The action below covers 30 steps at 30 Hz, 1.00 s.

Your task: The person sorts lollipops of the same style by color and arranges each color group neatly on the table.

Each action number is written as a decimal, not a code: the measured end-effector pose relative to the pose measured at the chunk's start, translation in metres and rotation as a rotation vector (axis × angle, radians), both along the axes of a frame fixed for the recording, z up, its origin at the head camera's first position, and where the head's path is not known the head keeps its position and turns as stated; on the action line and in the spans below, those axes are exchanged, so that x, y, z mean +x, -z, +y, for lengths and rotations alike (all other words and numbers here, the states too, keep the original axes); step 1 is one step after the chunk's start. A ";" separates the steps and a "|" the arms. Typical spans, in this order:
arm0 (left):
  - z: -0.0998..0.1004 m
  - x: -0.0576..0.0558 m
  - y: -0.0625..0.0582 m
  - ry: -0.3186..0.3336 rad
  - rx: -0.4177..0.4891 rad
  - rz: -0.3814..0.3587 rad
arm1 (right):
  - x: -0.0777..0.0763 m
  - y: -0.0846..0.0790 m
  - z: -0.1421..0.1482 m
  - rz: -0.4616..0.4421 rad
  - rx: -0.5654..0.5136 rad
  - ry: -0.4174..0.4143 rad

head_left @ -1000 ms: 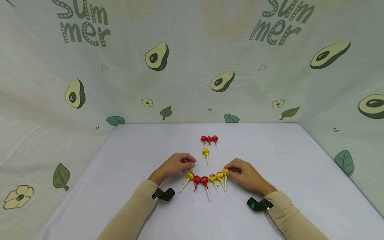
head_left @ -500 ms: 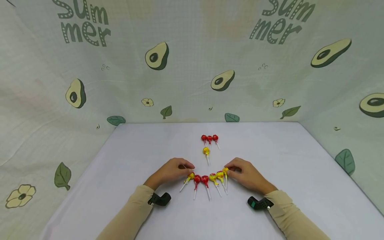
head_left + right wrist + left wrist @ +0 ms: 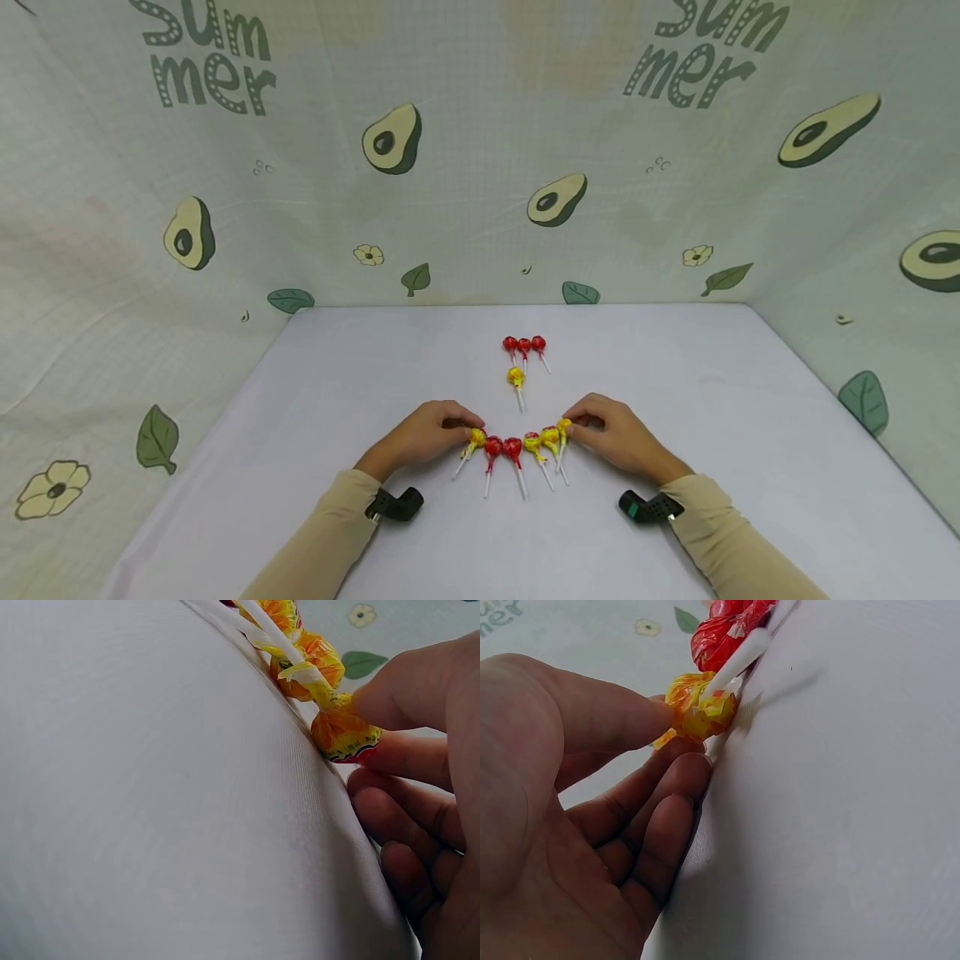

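Note:
Several wrapped lollipops form a curved row between my hands, with their white sticks pointing toward me. My left hand (image 3: 429, 432) pinches the head of the yellow lollipop (image 3: 477, 437) at the row's left end; in the left wrist view, thumb and fingers close on its yellow wrapper (image 3: 701, 712). At the right end, my right hand (image 3: 621, 435) holds another yellow lollipop (image 3: 564, 427) by its head (image 3: 343, 736) between thumb and index finger. Between them lie two red lollipops, one a red lollipop (image 3: 512, 448), and two yellow ones, including a yellow lollipop (image 3: 550, 437).
Farther back on the white table (image 3: 360, 358) lie three red lollipops, the middle one a red lollipop (image 3: 524, 345). Just below them is a single yellow lollipop (image 3: 516, 377). A printed cloth (image 3: 465, 108) hangs behind the table and along both sides.
My left hand has come down and toward me onto the left-end yellow lollipop and now pinches it. The right hand has stayed at its lollipop, whose stick has swung slightly left.

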<state>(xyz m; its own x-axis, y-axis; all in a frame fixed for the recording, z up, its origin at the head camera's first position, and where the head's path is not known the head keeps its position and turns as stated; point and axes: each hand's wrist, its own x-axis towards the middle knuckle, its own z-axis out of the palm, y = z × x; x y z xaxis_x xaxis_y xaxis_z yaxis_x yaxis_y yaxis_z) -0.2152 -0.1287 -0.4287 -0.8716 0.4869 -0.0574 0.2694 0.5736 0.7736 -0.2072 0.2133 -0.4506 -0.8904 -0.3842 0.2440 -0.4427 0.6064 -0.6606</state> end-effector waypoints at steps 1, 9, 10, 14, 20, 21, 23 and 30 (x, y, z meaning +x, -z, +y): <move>0.000 0.001 0.000 0.000 -0.001 0.004 | 0.000 0.000 0.000 0.001 0.002 -0.002; -0.001 0.003 0.002 0.004 0.029 0.019 | 0.001 -0.003 0.000 0.001 0.013 -0.037; -0.001 0.003 0.002 0.004 0.033 0.020 | 0.001 -0.003 0.000 0.002 0.016 -0.038; -0.001 0.003 0.004 0.010 0.036 0.029 | 0.002 -0.004 0.001 -0.008 0.015 -0.034; -0.001 0.004 0.004 0.014 0.044 0.028 | 0.001 -0.003 0.001 -0.015 0.005 -0.027; -0.002 0.004 0.004 0.015 0.046 0.027 | 0.001 -0.002 0.002 -0.016 0.001 -0.027; -0.002 0.005 0.004 0.016 0.051 0.024 | 0.000 -0.003 0.002 -0.018 -0.011 -0.025; -0.003 0.002 0.006 0.032 0.074 0.018 | -0.003 -0.001 0.005 -0.029 -0.025 0.003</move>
